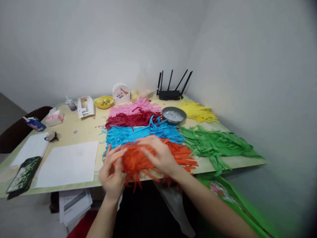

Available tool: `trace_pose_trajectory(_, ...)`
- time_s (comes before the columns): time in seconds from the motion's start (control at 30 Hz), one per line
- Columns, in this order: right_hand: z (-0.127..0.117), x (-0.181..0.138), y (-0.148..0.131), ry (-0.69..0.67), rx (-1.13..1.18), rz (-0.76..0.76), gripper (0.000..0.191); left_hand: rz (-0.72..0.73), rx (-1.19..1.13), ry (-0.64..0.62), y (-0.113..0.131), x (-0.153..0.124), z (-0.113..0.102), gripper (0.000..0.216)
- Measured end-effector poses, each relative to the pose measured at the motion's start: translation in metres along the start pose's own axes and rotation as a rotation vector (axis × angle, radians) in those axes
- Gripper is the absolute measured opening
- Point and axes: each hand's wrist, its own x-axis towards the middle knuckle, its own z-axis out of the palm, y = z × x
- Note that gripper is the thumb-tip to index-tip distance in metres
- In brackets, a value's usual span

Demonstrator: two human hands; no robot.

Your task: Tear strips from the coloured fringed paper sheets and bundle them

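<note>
My left hand [112,170] is at the left end of a bunched orange fringed strip [138,158] at the table's front edge. Its fingers are bent and apart, beside the strip. Over the right part of the same strip lies my right hand [159,153], fingers stretched out and a little blurred, thumb apart. Whether the fingertips press the orange strips cannot be made out. Just behind are a blue fringed strip [130,135], then a dark red one [132,119] and a pink one [136,107]. Green fringe [215,142] spreads to the right, its ends hanging over the edge.
Behind the fringes stand a grey bowl [174,115] with whitish contents, yellow fringe [199,111] and a black router [170,95]. White paper [68,164], a phone [24,175], a tissue pack [54,117] and a yellow fruit bowl [104,105] are leftward. A green bag [237,198] sits below right.
</note>
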Motion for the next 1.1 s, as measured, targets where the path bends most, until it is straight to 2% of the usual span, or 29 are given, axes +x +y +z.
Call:
trace_pose_trajectory(0.03, -0.017, 0.014, 0.021, 0.036, -0.132, 0.057, 0.02, -0.004, -0.123, -0.004, 0.002, 0.002, -0.008, 0.012)
trace_pose_trajectory(0.1, -0.057, 0.046, 0.07, 0.006, -0.459, 0.394, 0.028, -0.116, -0.319, -0.224, 0.006, 0.006, -0.02, 0.012)
trace_pose_trajectory(0.17, -0.092, 0.077, 0.121, -0.018, -0.556, 0.544, 0.029, -0.26, -0.342, -0.403, 0.005, 0.008, -0.022, 0.014)
trace_pose_trajectory(0.23, -0.113, 0.099, 0.165, -0.092, -0.608, 0.652, 0.024, -0.397, -0.345, -0.415, 0.0, 0.006, -0.012, 0.019)
trace_pose_trajectory(0.3, -0.117, 0.113, 0.199, -0.182, -0.632, 0.716, 0.024, -0.543, -0.378, -0.377, -0.006, 0.001, 0.004, 0.026)
trace_pose_trajectory(0.4, -0.105, 0.121, 0.234, -0.279, -0.65, 0.757, 0.028, -0.718, -0.293, -0.299, -0.013, -0.005, 0.025, 0.028)
trace_pose_trajectory(0.53, -0.089, 0.125, 0.259, -0.32, -0.65, 0.78, 0.031, -0.812, -0.228, -0.228, -0.019, -0.008, 0.033, 0.027)
trace_pose_trajectory(0.7, -0.095, 0.123, 0.263, -0.236, -0.6, 0.777, 0.031, -0.828, -0.197, -0.237, -0.028, -0.012, 0.03, 0.026)
trace_pose_trajectory(0.83, -0.112, 0.118, 0.241, -0.03, -0.511, 0.73, 0.026, -0.799, -0.147, -0.243, -0.034, -0.013, 0.028, 0.025)
trace_pose_trajectory(0.9, -0.114, 0.113, 0.218, 0.07, -0.427, 0.675, 0.029, -0.777, -0.133, -0.209, -0.036, -0.011, 0.028, 0.024)
trace_pose_trajectory(0.97, -0.107, 0.104, 0.188, 0.109, -0.322, 0.607, 0.033, -0.759, -0.145, -0.174, -0.038, -0.008, 0.03, 0.024)
trace_pose_trajectory(1.07, -0.077, 0.077, 0.131, 0.076, -0.053, 0.469, 0.032, -0.694, -0.147, -0.157, -0.038, -0.001, 0.035, 0.022)
trace_pose_trajectory(1.1, -0.064, 0.065, 0.111, 0.058, 0.167, 0.395, 0.032, -0.664, -0.141, -0.157, -0.037, 0.001, 0.037, 0.021)
